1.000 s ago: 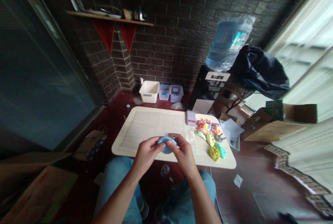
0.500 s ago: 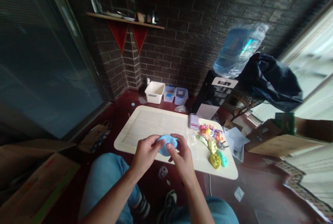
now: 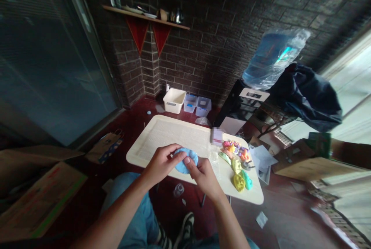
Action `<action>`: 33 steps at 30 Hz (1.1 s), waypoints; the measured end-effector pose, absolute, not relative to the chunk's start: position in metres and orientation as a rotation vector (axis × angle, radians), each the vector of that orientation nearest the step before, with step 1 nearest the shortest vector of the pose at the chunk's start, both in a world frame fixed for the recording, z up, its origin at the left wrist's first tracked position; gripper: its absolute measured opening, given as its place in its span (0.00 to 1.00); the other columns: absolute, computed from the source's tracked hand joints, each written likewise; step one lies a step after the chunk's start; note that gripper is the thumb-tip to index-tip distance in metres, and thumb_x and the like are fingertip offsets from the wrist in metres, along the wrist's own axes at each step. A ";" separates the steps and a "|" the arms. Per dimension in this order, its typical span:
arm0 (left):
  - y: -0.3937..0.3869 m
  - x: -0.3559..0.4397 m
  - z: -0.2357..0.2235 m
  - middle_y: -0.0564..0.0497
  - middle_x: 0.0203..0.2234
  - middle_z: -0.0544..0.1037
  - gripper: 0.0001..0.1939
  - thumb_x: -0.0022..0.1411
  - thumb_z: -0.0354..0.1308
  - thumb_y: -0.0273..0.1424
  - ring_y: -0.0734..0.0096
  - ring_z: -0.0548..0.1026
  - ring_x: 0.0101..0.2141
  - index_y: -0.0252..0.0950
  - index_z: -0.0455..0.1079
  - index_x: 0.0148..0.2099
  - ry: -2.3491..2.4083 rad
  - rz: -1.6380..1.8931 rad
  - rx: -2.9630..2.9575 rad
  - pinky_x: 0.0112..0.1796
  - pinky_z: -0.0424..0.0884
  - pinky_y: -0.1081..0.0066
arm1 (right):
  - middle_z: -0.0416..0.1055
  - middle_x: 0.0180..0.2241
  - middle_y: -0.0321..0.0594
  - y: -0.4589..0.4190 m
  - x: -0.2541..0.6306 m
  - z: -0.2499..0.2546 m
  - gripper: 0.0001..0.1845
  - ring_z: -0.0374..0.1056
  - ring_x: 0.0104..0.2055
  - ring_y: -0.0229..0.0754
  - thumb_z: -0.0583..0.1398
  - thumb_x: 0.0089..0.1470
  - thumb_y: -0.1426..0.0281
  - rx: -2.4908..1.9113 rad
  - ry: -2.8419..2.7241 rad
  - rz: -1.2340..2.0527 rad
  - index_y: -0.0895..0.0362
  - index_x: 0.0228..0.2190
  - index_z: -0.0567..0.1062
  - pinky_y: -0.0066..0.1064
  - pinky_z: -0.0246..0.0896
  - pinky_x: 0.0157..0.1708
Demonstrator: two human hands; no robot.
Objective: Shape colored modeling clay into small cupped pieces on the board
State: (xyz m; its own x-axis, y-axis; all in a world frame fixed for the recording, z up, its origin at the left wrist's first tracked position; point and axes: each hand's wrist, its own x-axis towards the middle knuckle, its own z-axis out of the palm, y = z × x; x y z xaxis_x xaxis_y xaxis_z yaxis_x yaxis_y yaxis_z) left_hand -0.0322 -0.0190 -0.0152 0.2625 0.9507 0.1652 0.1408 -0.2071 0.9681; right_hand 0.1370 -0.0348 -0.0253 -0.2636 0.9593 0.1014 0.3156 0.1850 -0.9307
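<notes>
A flattened, roundish piece of light blue modelling clay [image 3: 182,166] is held between my two hands, above the near edge of a cream table [image 3: 136,150]. My left hand [image 3: 162,163] pinches its left side, thumb across the front face. My right hand [image 3: 203,173] grips the right side, with the thumb pressed on the upper front and the other fingers hidden behind. On the table's right lie yellow clay [image 3: 239,182], turquoise clay [image 3: 247,180], pale green clay [image 3: 225,158] and a heap of small multicoloured clay pieces [image 3: 233,148].
A clear plastic cup [image 3: 179,190] lies on the floor beneath the table. Behind the table stand a cream bin [image 3: 174,101] and blue-tinted boxes [image 3: 203,107]. A water dispenser [image 3: 232,104] rises at the back right. Cardboard boxes [image 3: 43,202] flank both sides.
My right fingers have curled in closer behind the clay, and its outline has changed slightly. Both hands stay on it. The head view has shifted and tilted a little.
</notes>
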 end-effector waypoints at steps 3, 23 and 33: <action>-0.017 -0.030 -0.013 0.54 0.24 0.70 0.15 0.64 0.55 0.42 0.74 0.68 0.27 0.35 0.69 0.32 1.105 1.101 1.662 0.28 0.64 0.76 | 0.58 0.21 0.31 -0.034 0.138 -0.022 0.23 0.54 0.23 0.33 0.53 0.62 0.52 -1.219 -1.743 1.015 0.56 0.24 0.65 0.26 0.47 0.22; -0.020 -0.013 -0.030 0.48 0.30 0.78 0.17 0.62 0.57 0.44 0.69 0.74 0.30 0.34 0.73 0.41 1.105 1.050 1.413 0.33 0.70 0.72 | 0.58 0.21 0.30 -0.034 0.132 -0.025 0.18 0.53 0.24 0.33 0.61 0.55 0.55 -1.227 -1.277 1.045 0.57 0.25 0.68 0.25 0.50 0.23; -0.026 -0.016 -0.026 0.56 0.18 0.64 0.18 0.63 0.55 0.44 0.77 0.62 0.21 0.34 0.70 0.30 1.151 1.098 1.485 0.23 0.60 0.76 | 0.56 0.19 0.28 -0.034 0.126 -0.031 0.20 0.51 0.20 0.31 0.57 0.58 0.52 -1.151 -1.242 1.206 0.57 0.31 0.69 0.23 0.45 0.18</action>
State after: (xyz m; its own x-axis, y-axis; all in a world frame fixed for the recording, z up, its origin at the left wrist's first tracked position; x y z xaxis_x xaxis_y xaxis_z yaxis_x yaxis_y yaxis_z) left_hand -0.0161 -0.0261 -0.0262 0.1618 0.9812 0.1052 0.1516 -0.1300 0.9799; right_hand 0.1258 -0.0338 -0.0306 -0.0306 0.9986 0.0441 -0.0151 0.0437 -0.9989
